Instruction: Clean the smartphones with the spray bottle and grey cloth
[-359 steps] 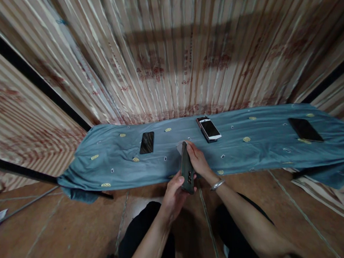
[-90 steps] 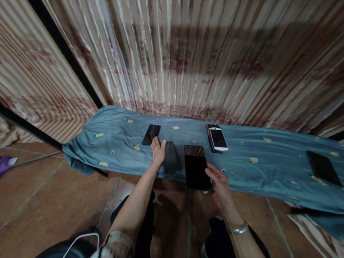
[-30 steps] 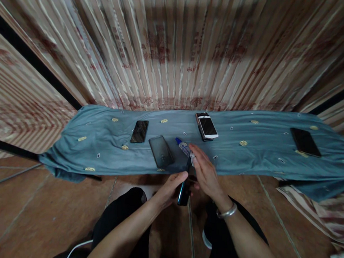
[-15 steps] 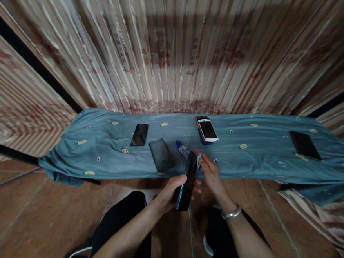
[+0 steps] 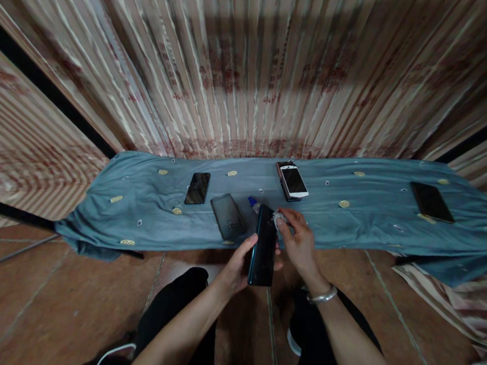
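1. Far left on the cloth-covered counter (image 5: 367, 224), a black smartphone (image 5: 197, 188) lies flat, its far end leaning right.
2. Just right of it and nearer, a dark translucent phone case (image 5: 228, 216) lies flat, its far end leaning left.
3. The left hand (image 5: 235, 265) is curled around a glossy blue-edged smartphone (image 5: 262, 253), thumb along its left edge, fingertips showing past the right. The phone is held up at the counter's near edge, its long axis running near to far, far end leaning slightly right.
4. Beyond that far end, a blue-capped tube (image 5: 253, 204) is partly hidden by the phone.
5. The right hand (image 5: 301, 244), wearing a silver bangle (image 5: 322, 296), is pinched nearly closed on a crumpled white wipe (image 5: 278, 219) at the phone's far right corner. The phone lies to its left; this hand is nearer that end, while the left hand grips the middle.
6. Farther back, a white smartphone (image 5: 294, 181) rests on a darker slab.
7. Far right, a black tablet-like phone (image 5: 431, 201) lies flat, far end leaning left.
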`<state>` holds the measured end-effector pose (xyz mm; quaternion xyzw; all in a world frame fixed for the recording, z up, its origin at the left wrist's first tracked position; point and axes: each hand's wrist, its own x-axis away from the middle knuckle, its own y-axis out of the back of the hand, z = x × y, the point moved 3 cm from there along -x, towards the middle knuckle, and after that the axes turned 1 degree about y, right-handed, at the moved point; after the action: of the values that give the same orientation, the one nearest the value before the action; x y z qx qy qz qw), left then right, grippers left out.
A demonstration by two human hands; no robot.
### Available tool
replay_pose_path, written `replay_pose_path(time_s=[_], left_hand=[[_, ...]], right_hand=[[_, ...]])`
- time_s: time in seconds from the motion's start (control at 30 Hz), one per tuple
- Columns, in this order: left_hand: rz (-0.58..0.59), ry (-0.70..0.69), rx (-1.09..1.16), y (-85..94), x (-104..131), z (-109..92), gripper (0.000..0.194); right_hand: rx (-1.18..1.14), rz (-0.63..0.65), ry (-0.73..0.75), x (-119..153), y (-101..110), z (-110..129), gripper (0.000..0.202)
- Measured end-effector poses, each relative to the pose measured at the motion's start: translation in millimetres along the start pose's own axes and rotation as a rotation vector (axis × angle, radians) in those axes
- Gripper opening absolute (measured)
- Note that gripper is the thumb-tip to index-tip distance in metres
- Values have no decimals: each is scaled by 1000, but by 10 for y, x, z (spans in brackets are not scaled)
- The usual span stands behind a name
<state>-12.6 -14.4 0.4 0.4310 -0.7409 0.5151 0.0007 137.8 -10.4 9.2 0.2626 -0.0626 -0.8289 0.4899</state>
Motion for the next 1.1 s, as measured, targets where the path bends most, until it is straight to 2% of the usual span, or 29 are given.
replay_pose_path(time_s=[0.13, 0.33, 0.57, 0.87, 1.1], left_hand=[[-34, 3, 8, -29, 1, -38, 34], [-85, -34, 24, -45, 10, -132, 31], [-11, -96, 78, -47, -49, -106, 15], [43, -40, -122, 1, -40, 18, 41], [76, -19, -200, -18, -4, 54, 48]], right_hand=[[125, -9, 52, 21, 9, 87, 29], [233, 61, 332, 122, -41, 230, 24], [232, 57, 488, 207, -60, 411, 27], [234, 6, 437, 83, 2, 364, 27], [237, -49, 344, -21, 68, 242, 25]])
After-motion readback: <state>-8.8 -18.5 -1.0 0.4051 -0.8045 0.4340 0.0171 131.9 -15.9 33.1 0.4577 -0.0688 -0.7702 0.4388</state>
